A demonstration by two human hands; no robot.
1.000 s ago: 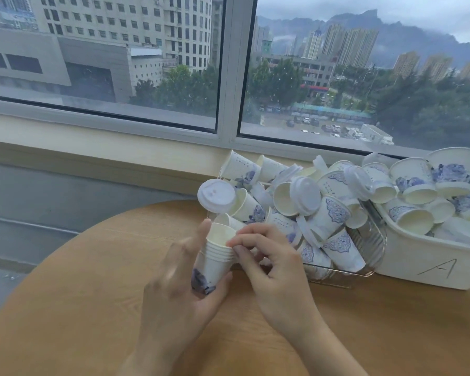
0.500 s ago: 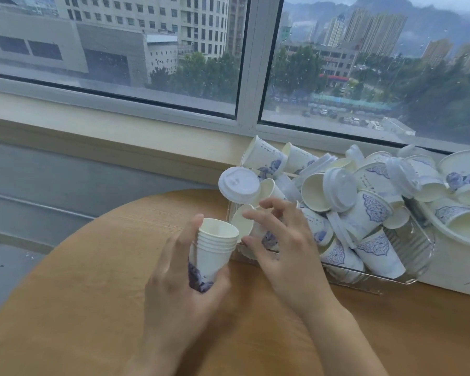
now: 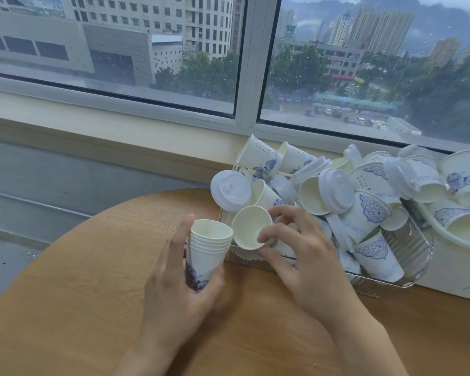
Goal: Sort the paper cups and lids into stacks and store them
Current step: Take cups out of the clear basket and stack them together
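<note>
While holding nested cup stack [image 3: 207, 246] in left hand [image 3: 174, 289] over tabletop [image 3: 73, 294], fingers curled round it; right hand [image 3: 299, 256] fingers pinching loose cup [image 3: 251, 227] at tray [image 3: 407, 256] edge. Barely started (most cups, lids unsorted). No legible writing

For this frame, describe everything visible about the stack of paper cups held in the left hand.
The stack of nested white paper cups stands roughly upright, mouth up, tilted slightly. About six rolled rims show, one below another; the top cup's cream inside is empty. A blue floral print marks the lower wall. The left hand grips it, thumb up the left side, fingers curled round the base, just above the round wooden table. It sits beside the single cup in the right hand; contact between them is unclear.
</note>
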